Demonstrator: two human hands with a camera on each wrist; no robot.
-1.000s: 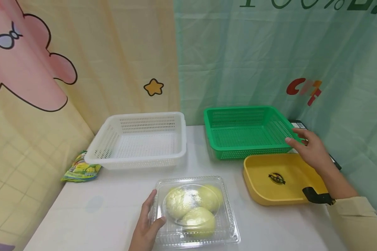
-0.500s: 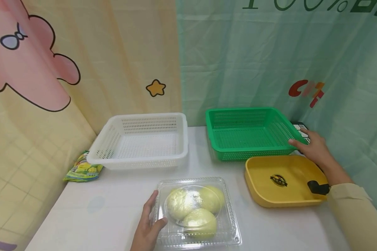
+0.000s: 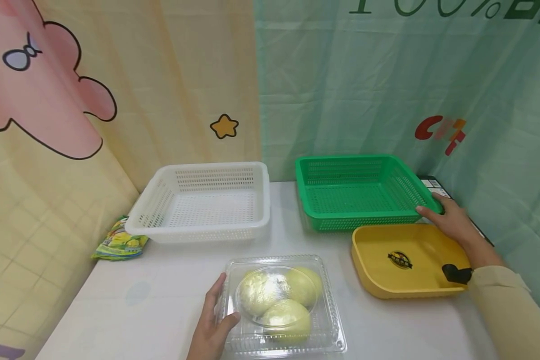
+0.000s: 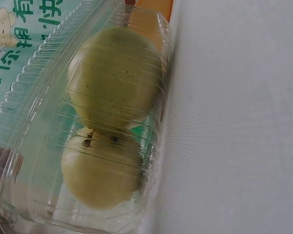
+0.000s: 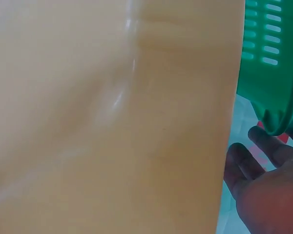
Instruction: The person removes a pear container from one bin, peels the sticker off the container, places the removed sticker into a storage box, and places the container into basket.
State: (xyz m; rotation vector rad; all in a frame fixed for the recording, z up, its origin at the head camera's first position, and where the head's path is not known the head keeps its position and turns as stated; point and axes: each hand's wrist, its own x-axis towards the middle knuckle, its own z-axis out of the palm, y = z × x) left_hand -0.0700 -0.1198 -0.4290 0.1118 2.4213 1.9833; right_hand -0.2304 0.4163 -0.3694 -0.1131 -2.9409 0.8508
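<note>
In the head view my left hand (image 3: 210, 320) holds the left side of a clear plastic clamshell box (image 3: 328, 320), thumb over the lid's edge and fingers along the side. Inside the box lie pale yellow-green round fruits (image 3: 286, 320); the left wrist view shows two of them through the ribbed wall, one with a short stem (image 4: 87, 142). At the back right, my right hand (image 3: 454, 222) grips the front right corner of a green perforated basket (image 3: 360, 214). The right wrist view shows its fingers at the basket's rim (image 5: 275, 127).
A yellow tray (image 3: 416, 257) with a dark logo stands in front of the green basket, under my right forearm. A white perforated basket (image 3: 207, 231) is at the back left, beside a colourful packet (image 3: 120, 242). A dark-edged box (image 3: 434, 186) lies behind the right hand.
My right hand has come down slightly onto the green basket's corner and taken hold of it. The left hand stays on the clamshell box. The view has shifted a little.
</note>
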